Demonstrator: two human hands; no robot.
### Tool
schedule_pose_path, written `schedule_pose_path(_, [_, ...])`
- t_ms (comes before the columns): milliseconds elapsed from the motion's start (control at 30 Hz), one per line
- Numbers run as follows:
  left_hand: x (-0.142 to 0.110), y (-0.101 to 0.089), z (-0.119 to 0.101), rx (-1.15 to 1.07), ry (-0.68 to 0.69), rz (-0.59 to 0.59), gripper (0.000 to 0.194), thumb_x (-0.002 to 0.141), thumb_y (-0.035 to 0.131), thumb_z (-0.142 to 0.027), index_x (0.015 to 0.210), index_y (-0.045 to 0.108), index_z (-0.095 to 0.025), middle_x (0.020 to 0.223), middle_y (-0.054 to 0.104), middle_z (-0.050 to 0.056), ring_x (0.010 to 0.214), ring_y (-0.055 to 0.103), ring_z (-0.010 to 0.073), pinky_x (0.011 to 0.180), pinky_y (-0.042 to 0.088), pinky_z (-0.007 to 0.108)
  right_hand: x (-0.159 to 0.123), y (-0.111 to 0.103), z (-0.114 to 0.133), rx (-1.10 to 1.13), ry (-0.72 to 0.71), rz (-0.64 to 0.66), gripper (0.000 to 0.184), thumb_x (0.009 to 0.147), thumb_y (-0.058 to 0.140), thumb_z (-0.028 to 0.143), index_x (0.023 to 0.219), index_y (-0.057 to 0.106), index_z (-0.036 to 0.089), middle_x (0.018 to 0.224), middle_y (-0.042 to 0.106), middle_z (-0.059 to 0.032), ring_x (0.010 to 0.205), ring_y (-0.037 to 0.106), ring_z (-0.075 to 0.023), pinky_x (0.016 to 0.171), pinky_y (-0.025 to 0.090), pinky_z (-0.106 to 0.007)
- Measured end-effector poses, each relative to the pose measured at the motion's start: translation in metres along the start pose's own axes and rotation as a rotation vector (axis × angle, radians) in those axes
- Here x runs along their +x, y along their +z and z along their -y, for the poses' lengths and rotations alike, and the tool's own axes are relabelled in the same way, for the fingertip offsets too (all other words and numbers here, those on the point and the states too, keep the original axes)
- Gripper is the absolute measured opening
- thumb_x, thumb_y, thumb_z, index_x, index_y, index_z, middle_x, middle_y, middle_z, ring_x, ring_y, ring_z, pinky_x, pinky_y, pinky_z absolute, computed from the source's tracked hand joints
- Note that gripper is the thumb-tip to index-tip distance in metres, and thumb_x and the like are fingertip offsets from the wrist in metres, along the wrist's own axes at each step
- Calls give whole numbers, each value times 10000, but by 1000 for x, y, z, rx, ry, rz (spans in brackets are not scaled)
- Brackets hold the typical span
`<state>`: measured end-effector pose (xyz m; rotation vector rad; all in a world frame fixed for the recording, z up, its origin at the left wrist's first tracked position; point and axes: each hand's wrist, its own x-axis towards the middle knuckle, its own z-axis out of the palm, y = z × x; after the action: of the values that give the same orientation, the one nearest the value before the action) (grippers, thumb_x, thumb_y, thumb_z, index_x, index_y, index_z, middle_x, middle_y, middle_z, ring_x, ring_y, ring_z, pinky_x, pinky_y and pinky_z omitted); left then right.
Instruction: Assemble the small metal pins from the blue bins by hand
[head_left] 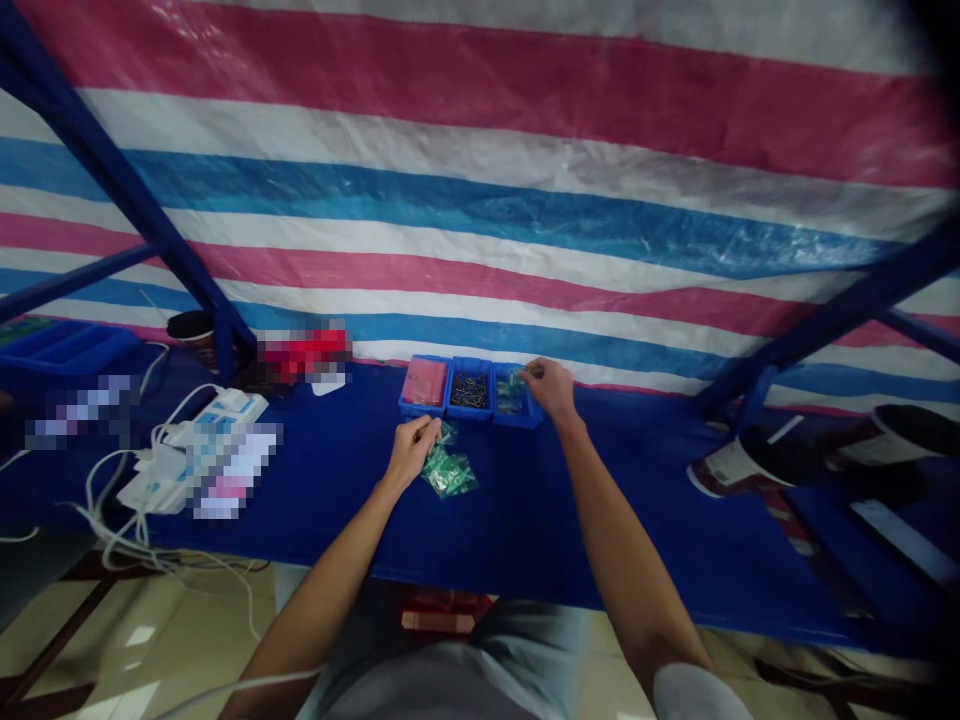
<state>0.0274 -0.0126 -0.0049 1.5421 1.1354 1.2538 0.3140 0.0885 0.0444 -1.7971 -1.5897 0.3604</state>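
My left hand [412, 446] is closed in a pinch at the edge of a small pile of green-tinted clear plastic packets [451, 474] on the blue table. What lies between its fingertips is too small to make out. Over the right-hand blue bin [517, 408], which holds more clear packets, my right hand [551, 386] has its fingers pressed together at the bin's far right side. Whether it grips anything is unclear. The middle blue bin [470, 389] contains many small dark metal pieces, like screws or nails. Pinkish-red packets [424, 382] fill the left bin.
Left on the table [525, 520] are white power strips [196, 447] with tangled cables and a blurred red item [307, 350]. To the right stand large dark-lidded cups [739, 465] and a phone-like slab [904, 540]. Blue frame posts rise on both sides before a striped sheet [480, 220].
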Motion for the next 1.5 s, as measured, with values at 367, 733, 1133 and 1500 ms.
schedule_pose_path(367, [1,-2,0,3,5,-55,455,964,504,-508,694,597,-154,481,411,-52,466,385,92,513,292,234,0,43,12,-610,-117,12,178,901,594,256,946,687,110,940,703,-196,1067,541,-343,904,265,-449])
schedule_pose_path(733, [3,-2,3,-47,16,-155,413,971,511,-468,710,595,-159,490,405,-50,477,383,95,523,301,227,-26,19,46,-539,-192,-123,251,985,504,332,911,647,140,960,701,-154,1037,536,-309,894,291,-406])
schedule_pose_path(1133, [3,-2,6,-22,19,-201,413,974,501,-473,714,593,-166,501,395,-47,482,380,100,510,300,228,-140,62,78,-392,-15,371,504,962,481,611,902,704,164,944,725,-155,905,682,-269,743,419,-306])
schedule_pose_path(1500, [4,-1,5,11,45,-169,416,976,494,-465,703,590,-166,488,401,-49,472,381,102,509,295,228,-120,77,67,-132,174,400,156,871,649,330,887,754,215,921,748,-78,928,688,-232,692,404,-253])
